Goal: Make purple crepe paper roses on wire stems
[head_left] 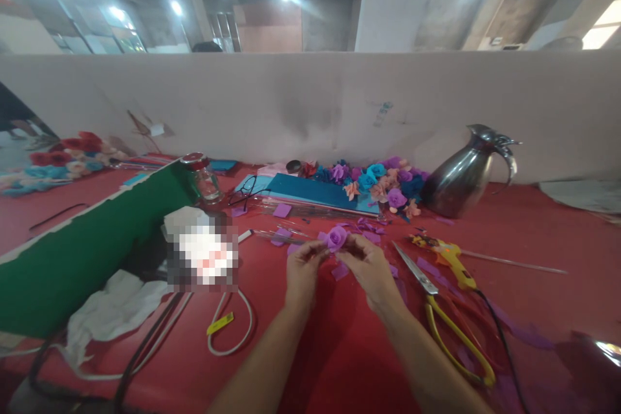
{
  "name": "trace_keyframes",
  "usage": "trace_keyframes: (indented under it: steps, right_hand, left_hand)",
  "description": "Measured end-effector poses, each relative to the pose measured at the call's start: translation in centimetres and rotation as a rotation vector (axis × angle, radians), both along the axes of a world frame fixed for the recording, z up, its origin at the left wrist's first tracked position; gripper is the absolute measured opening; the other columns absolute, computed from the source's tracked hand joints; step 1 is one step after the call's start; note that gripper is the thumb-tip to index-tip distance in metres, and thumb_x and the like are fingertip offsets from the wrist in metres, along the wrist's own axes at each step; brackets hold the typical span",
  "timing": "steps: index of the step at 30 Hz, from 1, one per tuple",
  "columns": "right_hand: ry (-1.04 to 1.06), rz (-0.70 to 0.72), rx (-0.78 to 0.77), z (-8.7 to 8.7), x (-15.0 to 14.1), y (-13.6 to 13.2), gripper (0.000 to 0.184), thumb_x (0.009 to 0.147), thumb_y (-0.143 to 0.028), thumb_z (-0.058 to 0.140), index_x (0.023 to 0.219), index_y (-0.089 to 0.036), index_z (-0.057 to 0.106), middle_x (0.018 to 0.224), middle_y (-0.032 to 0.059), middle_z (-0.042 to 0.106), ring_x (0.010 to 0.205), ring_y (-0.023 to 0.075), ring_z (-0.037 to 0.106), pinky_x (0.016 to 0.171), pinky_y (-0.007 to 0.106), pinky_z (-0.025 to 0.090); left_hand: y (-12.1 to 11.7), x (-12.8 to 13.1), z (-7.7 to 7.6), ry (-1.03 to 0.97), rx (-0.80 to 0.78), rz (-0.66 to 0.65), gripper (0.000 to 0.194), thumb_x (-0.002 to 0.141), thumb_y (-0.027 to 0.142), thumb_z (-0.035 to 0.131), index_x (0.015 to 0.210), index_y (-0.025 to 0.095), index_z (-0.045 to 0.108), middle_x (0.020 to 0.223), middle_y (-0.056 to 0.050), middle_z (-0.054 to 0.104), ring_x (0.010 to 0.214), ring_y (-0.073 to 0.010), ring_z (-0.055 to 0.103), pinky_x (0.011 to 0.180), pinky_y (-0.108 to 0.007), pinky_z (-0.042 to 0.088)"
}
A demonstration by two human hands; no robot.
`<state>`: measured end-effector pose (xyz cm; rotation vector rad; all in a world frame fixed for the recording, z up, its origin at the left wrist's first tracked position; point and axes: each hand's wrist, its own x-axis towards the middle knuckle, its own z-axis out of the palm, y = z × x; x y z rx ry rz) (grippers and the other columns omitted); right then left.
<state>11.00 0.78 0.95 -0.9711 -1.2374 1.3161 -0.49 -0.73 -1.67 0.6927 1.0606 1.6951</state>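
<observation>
A purple paper flower is held up between my two hands above the red table. My left hand pinches it from the left side, thumb and fingers together. From the right, my right hand grips its edge with the fingertips. The petals curl round a rolled centre. Purple paper pieces lie beneath and around the hands. To the right of my right hand are scissors with yellow handles, blades spread, and a yellow glue gun with a clear stick at its back.
Finished paper flowers are heaped at the back, beside a metal jug. Blue paper sheets lie behind my hands. On the left stand a green panel and a glass jar. Cables loop across the table's left side.
</observation>
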Motion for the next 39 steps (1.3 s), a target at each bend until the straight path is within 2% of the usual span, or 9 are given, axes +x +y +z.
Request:
trace_keyframes:
  steps: [3, 11, 20, 30, 39]
  right_hand:
    - [-0.056, 0.028, 0.048, -0.39, -0.07, 0.14, 0.019, 0.068, -0.028, 0.069, 0.085, -0.019, 0.071, 0.085, 0.0042, 0.074, 0.083, 0.0225, 0.066, 0.076, 0.035, 0.050]
    - [-0.155, 0.005, 0.101, -0.34, -0.01, -0.09, 0.016, 0.073, -0.029, 0.067, 0.086, -0.020, 0.071, 0.083, 0.0043, 0.074, 0.078, 0.0218, 0.067, 0.074, 0.034, 0.051]
    - [-0.120, -0.017, 0.114, -0.56, 0.09, 0.17, 0.020, 0.074, -0.033, 0.067, 0.088, -0.019, 0.071, 0.080, 0.0039, 0.073, 0.076, 0.0213, 0.066, 0.071, 0.033, 0.052]
    - [-0.080, -0.003, 0.093, -0.28, 0.26, 0.22, 0.021, 0.072, -0.033, 0.070, 0.087, -0.018, 0.071, 0.081, 0.0036, 0.072, 0.079, 0.0212, 0.065, 0.074, 0.033, 0.050]
    - [-0.012, 0.081, 0.048, 0.30, 0.34, -0.09, 0.021, 0.065, -0.029, 0.073, 0.083, -0.019, 0.071, 0.079, 0.0018, 0.070, 0.075, 0.0190, 0.062, 0.071, 0.032, 0.050]
  left_hand:
    - [-0.01, -0.06, 0.00, 0.012, 0.009, -0.011, 0.014, 0.057, 0.013, 0.074, 0.069, 0.017, 0.075, 0.072, -0.001, 0.072, 0.069, -0.0124, 0.062, 0.073, -0.026, 0.051]
    - [-0.04, -0.11, -0.34, 0.039, 0.001, -0.003, 0.014, 0.057, 0.016, 0.075, 0.071, 0.017, 0.075, 0.073, -0.003, 0.071, 0.073, -0.0161, 0.063, 0.076, -0.030, 0.051]
    - [-0.47, -0.30, 0.56, 0.337, 0.113, 0.066, 0.014, 0.066, 0.020, 0.071, 0.078, 0.021, 0.077, 0.086, -0.005, 0.072, 0.085, -0.0206, 0.064, 0.084, -0.033, 0.050]
    - [-0.42, -0.28, 0.00, 0.272, 0.126, 0.039, 0.018, 0.065, 0.015, 0.070, 0.081, 0.020, 0.076, 0.086, -0.005, 0.073, 0.084, -0.0191, 0.064, 0.082, -0.032, 0.051]
    - [-0.22, -0.52, -0.20, 0.279, 0.151, 0.102, 0.012, 0.064, 0.015, 0.071, 0.074, 0.020, 0.074, 0.078, -0.003, 0.071, 0.078, -0.0181, 0.064, 0.078, -0.030, 0.050]
